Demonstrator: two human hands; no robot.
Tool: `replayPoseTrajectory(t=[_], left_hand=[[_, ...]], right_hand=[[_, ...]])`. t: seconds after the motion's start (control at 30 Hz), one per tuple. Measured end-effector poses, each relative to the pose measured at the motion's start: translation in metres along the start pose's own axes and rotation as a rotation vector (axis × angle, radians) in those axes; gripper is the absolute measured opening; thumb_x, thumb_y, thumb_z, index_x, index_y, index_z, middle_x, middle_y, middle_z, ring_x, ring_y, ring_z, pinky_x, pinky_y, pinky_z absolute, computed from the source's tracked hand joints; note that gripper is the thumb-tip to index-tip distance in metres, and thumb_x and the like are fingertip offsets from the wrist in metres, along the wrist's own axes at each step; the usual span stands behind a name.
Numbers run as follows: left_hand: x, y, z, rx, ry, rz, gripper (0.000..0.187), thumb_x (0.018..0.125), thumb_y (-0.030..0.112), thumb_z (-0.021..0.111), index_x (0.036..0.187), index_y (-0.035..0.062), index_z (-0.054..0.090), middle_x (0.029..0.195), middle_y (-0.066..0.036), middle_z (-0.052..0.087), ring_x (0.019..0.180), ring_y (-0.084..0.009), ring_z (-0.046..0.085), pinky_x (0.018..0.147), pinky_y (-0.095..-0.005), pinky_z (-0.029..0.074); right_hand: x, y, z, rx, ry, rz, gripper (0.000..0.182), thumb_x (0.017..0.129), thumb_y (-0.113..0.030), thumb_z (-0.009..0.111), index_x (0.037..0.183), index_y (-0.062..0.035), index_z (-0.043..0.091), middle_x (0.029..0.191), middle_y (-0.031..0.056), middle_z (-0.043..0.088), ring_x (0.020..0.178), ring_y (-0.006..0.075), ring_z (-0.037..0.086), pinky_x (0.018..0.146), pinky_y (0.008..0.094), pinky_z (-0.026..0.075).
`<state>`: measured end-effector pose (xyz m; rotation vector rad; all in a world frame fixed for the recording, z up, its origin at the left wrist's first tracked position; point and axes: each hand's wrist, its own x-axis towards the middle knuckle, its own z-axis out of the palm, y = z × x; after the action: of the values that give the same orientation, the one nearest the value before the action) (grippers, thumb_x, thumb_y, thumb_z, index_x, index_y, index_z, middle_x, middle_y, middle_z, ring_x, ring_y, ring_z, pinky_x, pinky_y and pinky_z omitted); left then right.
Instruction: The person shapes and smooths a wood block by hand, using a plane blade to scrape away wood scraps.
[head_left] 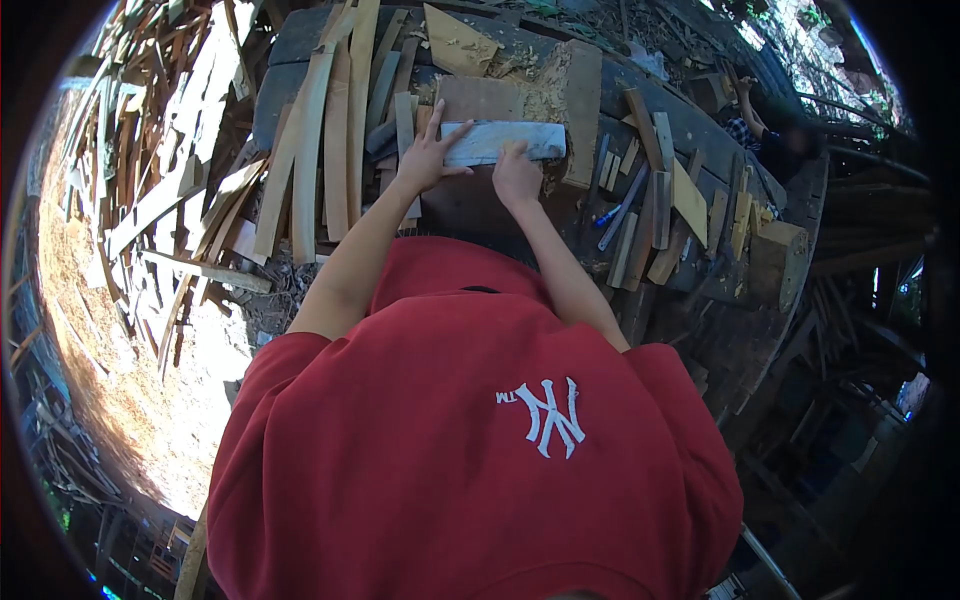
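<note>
A flat strip (490, 143), whitish-blue and long, lies crosswise on the workbench. My left hand (425, 160) rests at its left end with the fingers spread, some of them reaching onto the strip. Over the strip's right half, my right hand (518, 178) is closed, its knuckles close to the near edge. Whatever those fingers hold, if anything, is hidden. Just beyond the strip is a brown wooden board (480, 97). A thick wooden block (582, 95) stands at the right end, with wood shavings (540, 90) beside it.
Long wooden slats (338, 130) lie to the left of my hands. Short offcuts (660, 210) and a blue pen-like item (606, 217) are on the right, near a squared timber block (778, 262). Another person (770, 135) is at the far right. Scrap wood (160, 210) covers the ground at left.
</note>
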<state>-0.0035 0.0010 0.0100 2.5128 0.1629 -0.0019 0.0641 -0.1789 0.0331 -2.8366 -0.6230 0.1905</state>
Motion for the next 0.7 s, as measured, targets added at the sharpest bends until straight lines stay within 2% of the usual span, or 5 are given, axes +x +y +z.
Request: replayPoseTrajectory(t=[0.07,0.17,0.33,0.57,0.7], left_hand=[[0.000,-0.005,0.007,0.017,-0.020,0.000,0.093,0.069,0.052,0.076,0.147,0.0453,0.026,0.159,-0.015,-0.001,0.112,-0.0469,0.054,0.095,-0.0474,0.048],[0.000,-0.007,0.005,0.011,-0.029,0.026,0.093,0.070,0.052,0.076,0.147,0.0454,0.025,0.159,-0.015,-0.001,0.111,-0.0468,0.055,0.095,-0.0476,0.048],[0.000,-0.002,0.002,0.023,0.012,0.026,0.092,0.070,0.052,0.075,0.147,0.0446,0.025,0.159,-0.015,-0.002,0.109,-0.0463,0.056,0.094,-0.0475,0.048],[0.000,-0.006,0.005,0.029,-0.056,0.008,0.092,0.071,0.053,0.075,0.148,0.0439,0.024,0.159,-0.014,-0.003,0.112,-0.0468,0.054,0.094,-0.0473,0.048],[-0.003,0.006,-0.005,0.009,-0.036,-0.011,0.091,0.072,0.050,0.075,0.148,0.0401,0.028,0.159,-0.017,-0.002,0.121,-0.0479,0.048,0.100,-0.0479,0.044]], right_hand=[[-0.017,-0.037,0.009,-0.027,-0.068,-0.229,0.034,0.096,-0.026,0.046,0.103,0.0061,0.041,0.065,0.0211,0.064,0.062,0.0382,0.066,0.056,0.0486,0.052],[-0.018,-0.023,-0.004,0.019,-0.089,-0.256,0.034,0.096,-0.028,0.045,0.102,0.0054,0.041,0.064,0.0204,0.064,0.060,0.0373,0.066,0.054,0.0476,0.052],[-0.021,0.007,-0.005,-0.042,0.082,0.020,0.035,0.097,-0.029,0.044,0.103,0.0051,0.040,0.063,0.0201,0.064,0.059,0.0366,0.066,0.052,0.0468,0.052],[-0.024,-0.019,0.008,0.025,-0.029,-0.261,0.038,0.097,-0.029,0.045,0.107,0.0083,0.041,0.065,0.0210,0.064,0.061,0.0378,0.066,0.055,0.0489,0.052],[-0.013,0.036,-0.004,-0.021,0.116,0.079,0.038,0.097,-0.031,0.046,0.106,0.0058,0.040,0.074,0.0245,0.065,0.063,0.0393,0.066,0.055,0.0493,0.052]])
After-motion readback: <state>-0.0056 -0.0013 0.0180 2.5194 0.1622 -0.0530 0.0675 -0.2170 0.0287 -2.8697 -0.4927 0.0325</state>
